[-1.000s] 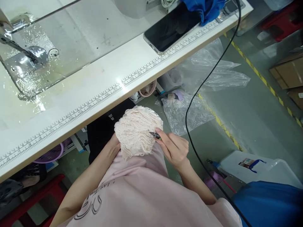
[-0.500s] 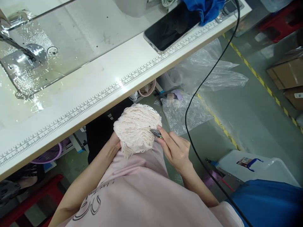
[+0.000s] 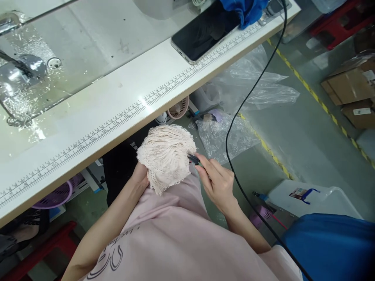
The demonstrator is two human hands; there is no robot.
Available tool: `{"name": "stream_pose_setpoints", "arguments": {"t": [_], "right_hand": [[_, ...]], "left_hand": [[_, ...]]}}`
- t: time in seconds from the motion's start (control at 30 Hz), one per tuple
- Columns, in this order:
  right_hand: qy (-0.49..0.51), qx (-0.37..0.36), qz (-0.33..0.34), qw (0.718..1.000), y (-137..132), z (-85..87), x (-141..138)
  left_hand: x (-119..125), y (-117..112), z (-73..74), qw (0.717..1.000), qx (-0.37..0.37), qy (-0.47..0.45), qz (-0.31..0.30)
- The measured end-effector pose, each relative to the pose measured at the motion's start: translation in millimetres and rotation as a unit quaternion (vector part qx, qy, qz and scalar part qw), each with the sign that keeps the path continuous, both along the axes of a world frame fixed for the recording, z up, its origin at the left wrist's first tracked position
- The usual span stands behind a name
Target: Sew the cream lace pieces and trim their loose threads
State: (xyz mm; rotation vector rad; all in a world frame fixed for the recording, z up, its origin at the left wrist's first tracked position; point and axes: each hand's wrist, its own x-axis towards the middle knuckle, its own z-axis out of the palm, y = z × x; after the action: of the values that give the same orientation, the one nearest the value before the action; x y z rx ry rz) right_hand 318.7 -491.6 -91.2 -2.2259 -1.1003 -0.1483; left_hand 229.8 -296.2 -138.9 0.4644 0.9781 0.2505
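Note:
A gathered bundle of cream lace point(image 3: 166, 158) is held over my lap, its scalloped edges folded in many layers. My left hand point(image 3: 142, 173) grips it from the left and below, with most of the fingers hidden under the fabric. In my right hand point(image 3: 218, 180) is a small pair of dark thread snips point(image 3: 193, 159), pinched between thumb and fingers. The tips of the snips are at the right edge of the lace; whether they touch it I cannot tell.
Ahead runs a white sewing table point(image 3: 117, 93) with a printed ruler along its edge. On it lie a phone point(image 3: 206, 33) and a blue cloth point(image 3: 246, 11). A black cable point(image 3: 227, 144) hangs at my right. Plastic bags point(image 3: 231, 132) and a translucent bin point(image 3: 319, 199) are on the floor.
The snips have drawn back slightly from the lace, and their dark blades show more. The whole view has shifted a little, with the table moving left and up in it.

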Motion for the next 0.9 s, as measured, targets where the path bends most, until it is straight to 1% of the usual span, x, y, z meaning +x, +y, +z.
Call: {"name": "stream_pose_setpoints", "arguments": {"t": [0.13,0.23,0.33,0.5,0.7,0.9], "right_hand": [[0.046,-0.009,-0.021,0.999,4.1,-5.0,8.4],[0.091,0.019,-0.04,0.995,3.5,-8.0,14.2],[0.106,0.047,-0.031,0.993,-0.1,-7.4,14.1],[0.122,0.054,0.004,0.991,-1.1,-3.2,7.0],[0.167,0.064,-0.017,0.984,4.0,-5.1,6.3],[0.175,0.067,-0.011,0.982,6.1,-5.5,6.8]], "left_hand": [[-2.3,-2.4,3.9,1.0,-0.009,0.014,-0.016],[-2.5,-3.2,5.1,1.0,-0.014,0.007,-0.017],[-1.0,-3.7,5.0,1.0,-0.015,0.016,-0.003],[0.7,-3.7,5.6,0.999,-0.005,0.036,0.008],[1.6,-3.9,8.4,0.999,-0.007,0.034,-0.003],[0.5,-5.6,9.2,0.999,-0.004,0.038,-0.007]]}}
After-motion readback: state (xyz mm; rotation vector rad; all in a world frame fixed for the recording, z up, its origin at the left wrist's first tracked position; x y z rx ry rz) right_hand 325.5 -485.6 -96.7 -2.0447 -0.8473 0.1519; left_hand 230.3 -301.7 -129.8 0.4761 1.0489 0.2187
